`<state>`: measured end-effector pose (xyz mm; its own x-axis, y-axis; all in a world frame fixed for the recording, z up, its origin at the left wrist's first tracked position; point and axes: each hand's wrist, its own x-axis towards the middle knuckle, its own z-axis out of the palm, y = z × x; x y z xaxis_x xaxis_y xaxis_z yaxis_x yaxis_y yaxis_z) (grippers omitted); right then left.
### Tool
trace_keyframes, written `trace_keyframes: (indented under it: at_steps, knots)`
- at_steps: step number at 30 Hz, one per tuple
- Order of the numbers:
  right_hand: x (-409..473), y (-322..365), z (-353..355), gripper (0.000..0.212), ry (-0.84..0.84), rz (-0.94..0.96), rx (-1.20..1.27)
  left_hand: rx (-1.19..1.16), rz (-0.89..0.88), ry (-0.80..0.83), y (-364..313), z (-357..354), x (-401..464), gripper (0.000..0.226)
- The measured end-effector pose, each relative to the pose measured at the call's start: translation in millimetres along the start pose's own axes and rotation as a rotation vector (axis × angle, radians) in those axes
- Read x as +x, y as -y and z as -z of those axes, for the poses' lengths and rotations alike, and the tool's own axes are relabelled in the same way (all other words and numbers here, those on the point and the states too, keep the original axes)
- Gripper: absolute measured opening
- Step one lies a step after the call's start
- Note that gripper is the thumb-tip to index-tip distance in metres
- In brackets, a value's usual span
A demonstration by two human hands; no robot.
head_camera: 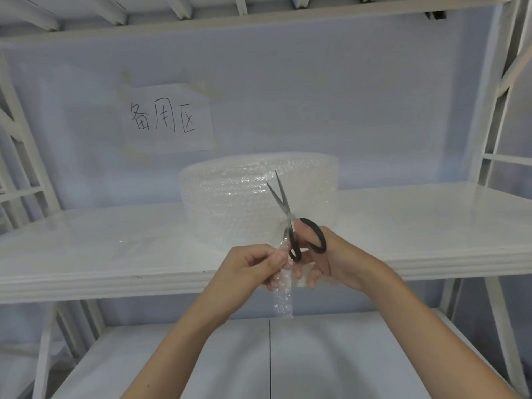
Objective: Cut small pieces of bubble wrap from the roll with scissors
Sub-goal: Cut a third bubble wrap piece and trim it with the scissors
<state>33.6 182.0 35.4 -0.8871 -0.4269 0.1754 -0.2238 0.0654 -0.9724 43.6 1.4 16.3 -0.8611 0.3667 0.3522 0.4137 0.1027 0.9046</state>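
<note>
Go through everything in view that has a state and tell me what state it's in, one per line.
Scissors: blades open, pointing up, black handles in the right hand.
Right hand: grips the scissor handles.
Left hand: pinches a bubble wrap strip.
Bubble wrap strip: hanging down from the hands.
Bubble wrap roll: standing on the shelf.
Paper sign: taped to the wall.

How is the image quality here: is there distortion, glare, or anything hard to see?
Head view: wide-angle distortion bends the shelf frame at the edges; light is soft and even, with faint sheen on the shelf; the clear bubble wrap roll blends into the white surroundings; the scissors and hands are reasonably sharp.
</note>
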Motion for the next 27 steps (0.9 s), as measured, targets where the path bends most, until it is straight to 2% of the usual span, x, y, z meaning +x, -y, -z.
trace_keyframes:
  at_steps: [5, 9, 13, 18, 22, 27]
  knots:
    - [-19, -18, 6, 0.053, 0.148, -0.08, 0.038, -0.161, -0.018, -0.124, 0, 7, -1, 0.028]
    - [-35, -39, 7, 0.058, 0.23, -0.174, -0.014, -0.287, -0.058, -0.223, -2, 13, 2, 0.042]
    - [-45, -49, 8, 0.057, 0.215, -0.181, 0.01, -0.369, -0.064, -0.243, -4, 16, 2, 0.054]
    - [-37, -41, 4, 0.051, 0.147, -0.108, 0.056, -0.344, -0.035, -0.218, -2, 12, -2, 0.055]
    - [-26, -31, -2, 0.055, 0.125, -0.072, 0.058, -0.318, -0.026, -0.177, 0, 8, -5, 0.054]
    - [-29, -43, -2, 0.056, 0.137, -0.108, 0.073, -0.324, -0.037, -0.203, -3, 11, -3, 0.055]
